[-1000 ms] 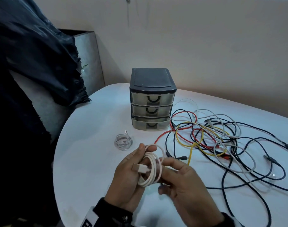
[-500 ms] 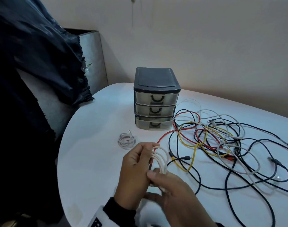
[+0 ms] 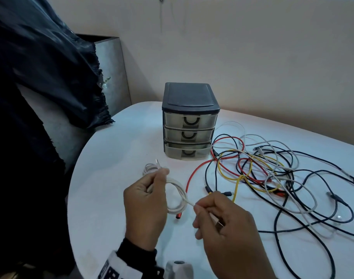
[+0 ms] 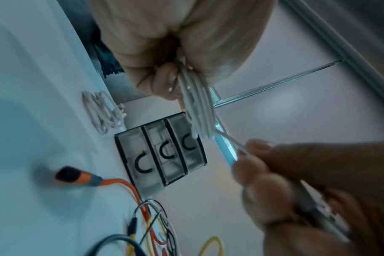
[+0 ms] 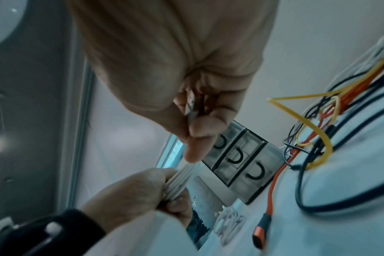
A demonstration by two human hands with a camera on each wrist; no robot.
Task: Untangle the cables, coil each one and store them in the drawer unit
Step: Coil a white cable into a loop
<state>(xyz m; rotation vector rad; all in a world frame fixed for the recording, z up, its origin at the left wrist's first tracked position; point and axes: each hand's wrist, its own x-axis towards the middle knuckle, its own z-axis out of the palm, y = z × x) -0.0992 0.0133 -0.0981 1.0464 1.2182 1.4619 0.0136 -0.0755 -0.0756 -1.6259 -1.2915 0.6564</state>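
Left hand: my left hand (image 3: 146, 206) grips the white cable coil (image 3: 177, 195), fingers (image 4: 162, 78) curled round the bundled loops near the top of the ring, thumb against them.
Right hand: my right hand (image 3: 222, 222) pinches the free tail of the same cable between thumb and forefinger — the metal plug (image 5: 191, 105) sits inside the curled fingers against the palm.
White cable coil: held up above the table (image 3: 111, 188), in front of the drawer unit (image 3: 189, 121) and apart from it; the loops hang as one ring between my two hands, and the tail runs taut from the ring's lower right side into the right hand's pinch.
Drawer unit: three translucent drawers under a dark lid, standing on the table; the bottom drawer (image 3: 187, 151) sticks out a little, the upper two sit flush.
Second coil: a small white coiled cable (image 3: 151, 168) lies flat on the table just beyond my left hand, left of the drawer unit.
Tangle: red cable (image 3: 192, 176), yellow cable (image 3: 236, 188), black and grey cables lie knotted together (image 3: 272, 174) on the table to the right of the unit — a red and black connector (image 4: 77, 175) rests on the table below the held coil.
Surroundings: a dark cloth (image 3: 41, 77) hangs at the left edge of the head view.
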